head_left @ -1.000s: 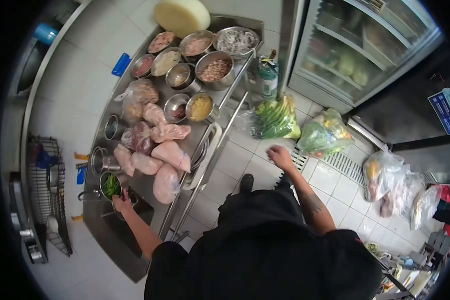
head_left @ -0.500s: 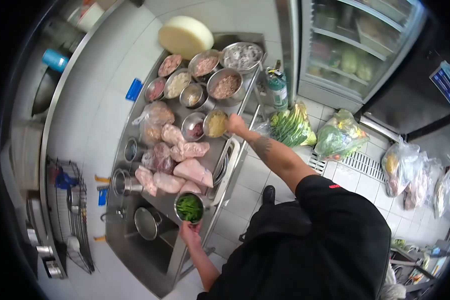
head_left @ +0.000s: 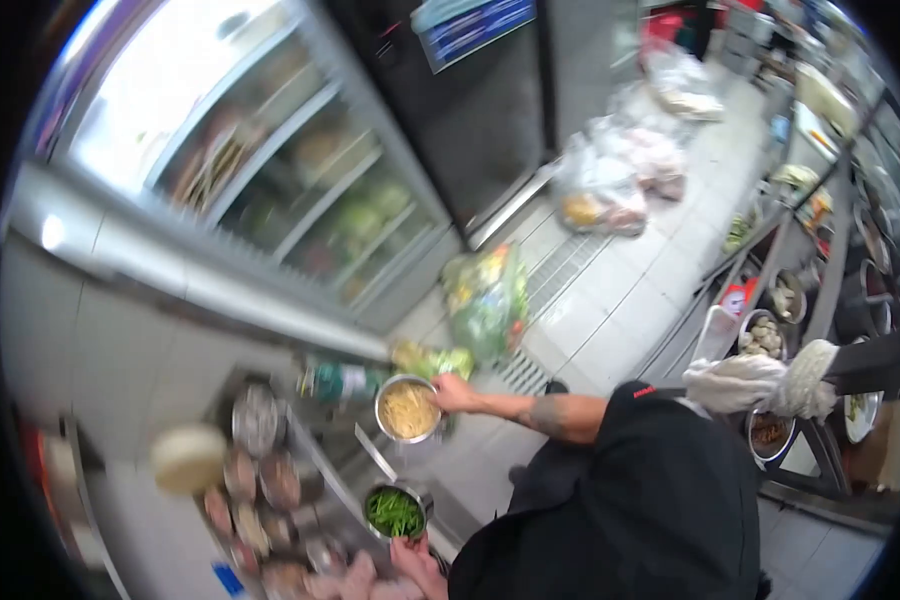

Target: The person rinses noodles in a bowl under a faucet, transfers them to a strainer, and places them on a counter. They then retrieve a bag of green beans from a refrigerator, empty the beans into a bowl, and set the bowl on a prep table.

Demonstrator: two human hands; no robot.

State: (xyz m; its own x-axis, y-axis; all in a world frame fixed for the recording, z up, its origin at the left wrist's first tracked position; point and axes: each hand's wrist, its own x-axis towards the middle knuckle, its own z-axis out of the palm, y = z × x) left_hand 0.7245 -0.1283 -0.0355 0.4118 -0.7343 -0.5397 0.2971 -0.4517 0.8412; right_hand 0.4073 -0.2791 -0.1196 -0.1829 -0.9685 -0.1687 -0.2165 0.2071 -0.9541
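A steel bowl of greens (head_left: 395, 511) is gripped at its rim by the left hand (head_left: 417, 563) over the bench (head_left: 300, 455); a bowl of yellow shreds (head_left: 408, 409), clamped by the right hand (head_left: 457, 393), should be kept level when carried.

Free room and obstacles, placed from the worktop (head_left: 270, 470):

- Worktop surface: crowded with steel bowls (head_left: 255, 420) set close together; little bare steel between them.
- Above its near edge: right hand (head_left: 457, 394) holding a bowl of yellow shreds (head_left: 408, 410); left hand (head_left: 417, 562) at a bowl of greens (head_left: 395, 511).
- Beyond it: fridge door (head_left: 290, 190).
- Floor alongside: open tiles (head_left: 620, 300); bagged vegetables (head_left: 487, 300) stand near.
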